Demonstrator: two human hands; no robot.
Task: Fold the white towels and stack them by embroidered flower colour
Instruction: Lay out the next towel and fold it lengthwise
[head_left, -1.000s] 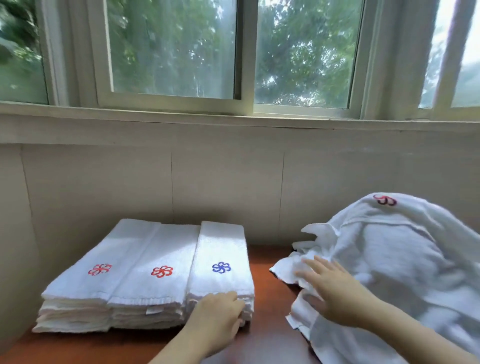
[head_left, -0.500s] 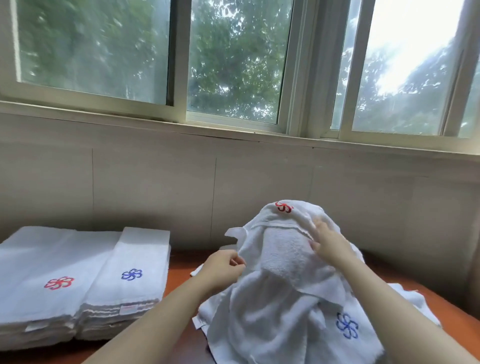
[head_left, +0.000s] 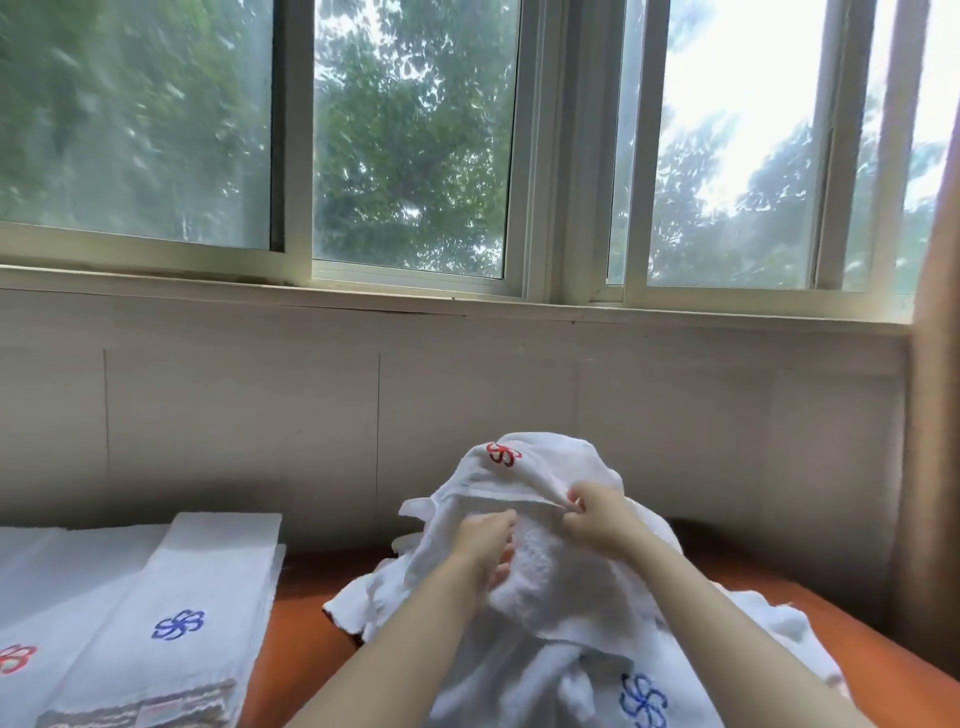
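Pinching the hem of the red-flower towel (head_left: 545, 467) atop the loose pile (head_left: 571, 649) on the surface (head_left: 306, 623), the right hand (head_left: 597, 514) has its grip clamped; the left hand (head_left: 483, 540) grip cannot be told. Risk: tangled neighbouring towels may drag along and slide off.

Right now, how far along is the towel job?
Done: folded stacks on the left, a blue-flower stack beside a red-flower stack. In hand: right hand pinches the red-flower towel; left hand touches it. Left: the loose heap, including a blue-flower towel.
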